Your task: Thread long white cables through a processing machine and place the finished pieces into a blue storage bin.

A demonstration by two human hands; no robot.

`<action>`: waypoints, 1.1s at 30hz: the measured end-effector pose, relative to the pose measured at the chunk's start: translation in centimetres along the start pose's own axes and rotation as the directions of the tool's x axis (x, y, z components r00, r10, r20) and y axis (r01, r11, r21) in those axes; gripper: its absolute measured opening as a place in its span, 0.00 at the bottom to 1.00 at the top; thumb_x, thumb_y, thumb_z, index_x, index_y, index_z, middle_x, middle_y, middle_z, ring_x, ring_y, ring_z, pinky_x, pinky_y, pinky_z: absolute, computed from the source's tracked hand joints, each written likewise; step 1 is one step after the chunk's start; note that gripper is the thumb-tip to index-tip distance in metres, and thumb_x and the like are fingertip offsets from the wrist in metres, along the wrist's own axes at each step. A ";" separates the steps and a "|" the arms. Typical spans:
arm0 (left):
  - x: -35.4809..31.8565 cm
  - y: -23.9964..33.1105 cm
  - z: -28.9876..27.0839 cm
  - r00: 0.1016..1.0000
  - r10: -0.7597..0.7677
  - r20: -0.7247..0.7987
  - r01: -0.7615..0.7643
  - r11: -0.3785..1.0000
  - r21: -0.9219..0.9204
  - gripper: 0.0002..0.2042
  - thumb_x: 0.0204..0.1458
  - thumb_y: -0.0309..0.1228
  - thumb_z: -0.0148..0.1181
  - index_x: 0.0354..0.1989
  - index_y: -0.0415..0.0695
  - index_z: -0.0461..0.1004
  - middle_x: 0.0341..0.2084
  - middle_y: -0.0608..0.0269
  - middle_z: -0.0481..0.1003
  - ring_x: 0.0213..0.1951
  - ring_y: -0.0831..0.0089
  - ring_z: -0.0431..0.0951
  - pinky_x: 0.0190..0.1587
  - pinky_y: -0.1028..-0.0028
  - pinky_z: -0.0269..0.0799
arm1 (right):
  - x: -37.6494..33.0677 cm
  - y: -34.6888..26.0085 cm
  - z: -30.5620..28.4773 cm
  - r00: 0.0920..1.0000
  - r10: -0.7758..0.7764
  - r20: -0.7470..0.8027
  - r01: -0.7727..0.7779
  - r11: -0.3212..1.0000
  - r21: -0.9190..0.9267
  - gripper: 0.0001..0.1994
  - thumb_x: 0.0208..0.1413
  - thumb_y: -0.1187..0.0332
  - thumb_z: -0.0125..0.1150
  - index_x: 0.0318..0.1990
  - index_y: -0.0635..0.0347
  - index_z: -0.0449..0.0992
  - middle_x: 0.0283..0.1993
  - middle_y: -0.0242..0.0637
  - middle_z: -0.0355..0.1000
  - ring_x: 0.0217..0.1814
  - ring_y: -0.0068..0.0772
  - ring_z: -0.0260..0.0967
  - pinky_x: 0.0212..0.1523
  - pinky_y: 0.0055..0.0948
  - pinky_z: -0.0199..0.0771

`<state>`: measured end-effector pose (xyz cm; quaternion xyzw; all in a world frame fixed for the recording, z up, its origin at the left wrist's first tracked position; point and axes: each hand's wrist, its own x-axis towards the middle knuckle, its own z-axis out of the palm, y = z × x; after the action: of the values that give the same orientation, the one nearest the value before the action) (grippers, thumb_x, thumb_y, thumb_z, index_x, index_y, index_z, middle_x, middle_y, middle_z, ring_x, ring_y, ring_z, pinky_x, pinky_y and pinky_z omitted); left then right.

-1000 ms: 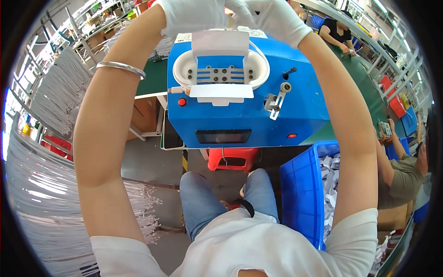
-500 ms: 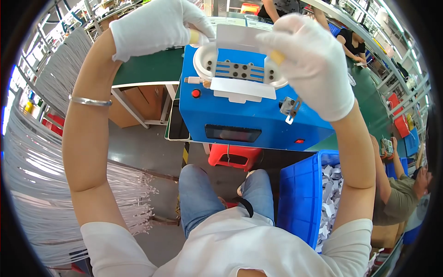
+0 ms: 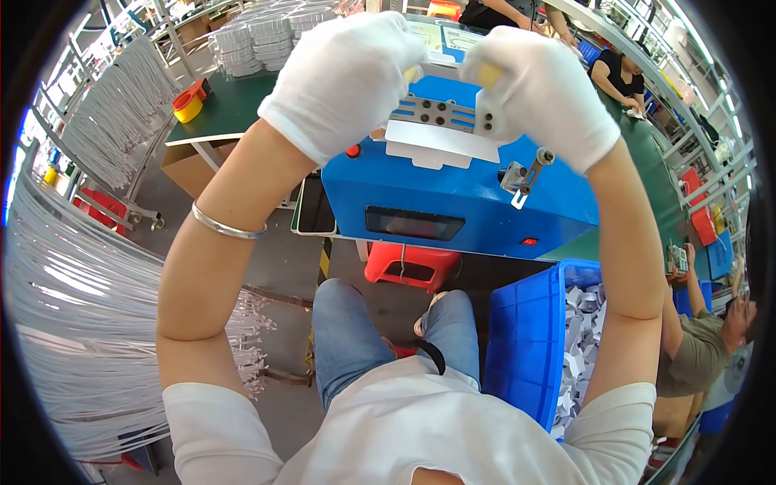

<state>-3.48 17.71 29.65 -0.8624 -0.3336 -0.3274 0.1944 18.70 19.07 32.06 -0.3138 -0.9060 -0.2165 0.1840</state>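
Observation:
My left hand (image 3: 347,85), in a white glove with yellow at a fingertip, is closed at the upper left of a blue benchtop machine (image 3: 436,190). Facing it, my right hand (image 3: 546,93), gloved the same way, has its fingers curled in over the machine's right end. A narrow pale edge shows between the two hands; what the fingertips pinch is hidden. Below them a slotted metal plate (image 3: 440,111) with dark screws is fixed on the machine. A white flap (image 3: 440,144) slopes down toward me in front of that plate.
A blue bin (image 3: 525,347) of white pieces (image 3: 578,339) stands right of my legs. Pale cables (image 3: 121,331) hang at the left. A red stool (image 3: 412,265) is under the bench. On the bench are a tape dispenser (image 3: 190,101) and stacked clear trays (image 3: 255,44). Co-workers sit at right.
My left hand has moved right and inward, over the machine's left end, close to the right hand. The right hand's fingers have curled further. The view has shifted, uncovering trays and tape dispenser.

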 end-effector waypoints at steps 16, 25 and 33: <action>0.5 -1.4 1.8 0.977 -0.200 0.074 0.205 0.976 -0.070 0.15 0.47 0.28 0.59 0.44 0.40 0.72 0.31 0.51 0.78 0.34 0.61 0.80 0.37 0.69 0.76 | 0.5 -0.4 1.8 0.959 0.284 -0.020 -0.224 0.795 0.564 0.10 0.55 0.66 0.59 0.44 0.54 0.79 0.35 0.29 0.74 0.36 0.20 0.69 0.38 0.20 0.72; 0.9 0.0 0.1 0.962 -0.261 0.085 0.274 0.902 -0.335 0.07 0.46 0.30 0.55 0.32 0.42 0.71 0.29 0.49 0.74 0.34 0.49 0.75 0.39 0.59 0.71 | 0.8 -2.2 0.3 0.974 -0.066 -0.218 0.086 0.993 0.085 0.08 0.51 0.78 0.55 0.38 0.59 0.77 0.31 0.36 0.72 0.30 0.26 0.69 0.32 0.20 0.71; 0.5 -0.2 0.4 0.978 -0.203 0.052 0.209 0.951 -0.228 0.06 0.46 0.27 0.58 0.32 0.41 0.74 0.34 0.50 0.76 0.37 0.56 0.77 0.41 0.64 0.72 | 1.4 -1.1 0.3 0.982 0.187 0.037 -0.182 0.860 0.477 0.06 0.56 0.71 0.52 0.37 0.61 0.73 0.32 0.34 0.72 0.35 0.22 0.71 0.42 0.25 0.73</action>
<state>-3.16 18.32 29.78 -0.8441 -0.3839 -0.3706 0.0521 16.91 19.12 32.17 -0.3429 -0.8961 0.0309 0.2802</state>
